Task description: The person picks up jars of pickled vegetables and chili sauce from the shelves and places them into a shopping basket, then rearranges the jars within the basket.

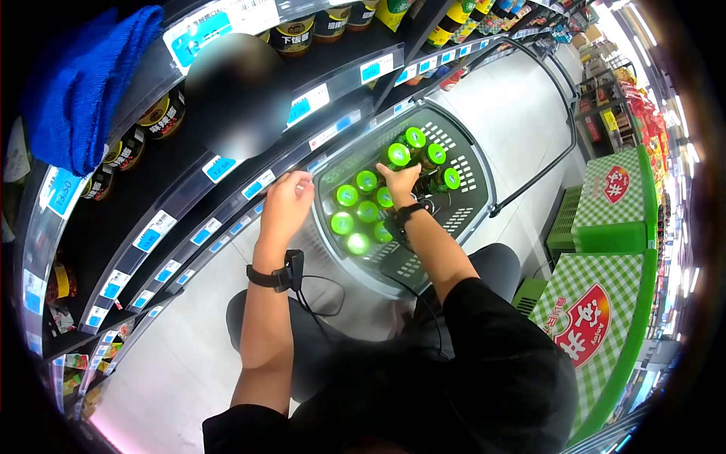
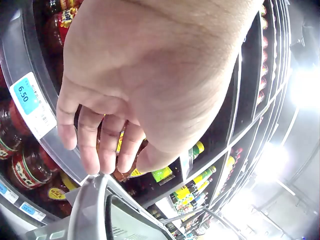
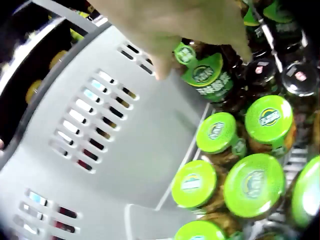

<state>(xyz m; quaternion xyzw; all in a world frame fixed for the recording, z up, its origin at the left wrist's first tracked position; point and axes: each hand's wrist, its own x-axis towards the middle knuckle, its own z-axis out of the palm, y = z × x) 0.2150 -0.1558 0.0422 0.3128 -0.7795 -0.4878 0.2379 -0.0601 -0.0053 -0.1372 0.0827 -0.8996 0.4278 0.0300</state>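
Note:
A grey shopping basket (image 1: 476,144) stands on the floor with several green-lidded jars (image 1: 342,223) upright in it. My right hand (image 1: 401,184) reaches down among them. Its thumb and fingers lie either side of a jar with a green label (image 3: 209,75), gripping it near the basket wall. Dark-lidded containers (image 3: 300,79) stand beside that jar in the right wrist view. My left hand (image 1: 287,203) hovers between the shelf and the basket, holding nothing. In the left wrist view its fingers hang loosely bent, fingertips right at the basket rim (image 2: 95,195).
Store shelves (image 1: 302,76) with dark jars (image 1: 293,36) and price tags run along the left. A blue cloth (image 1: 91,83) hangs at the upper shelf. The basket handle (image 1: 563,144) extends to the right. Green checkered freezer cases (image 1: 605,303) line the right side.

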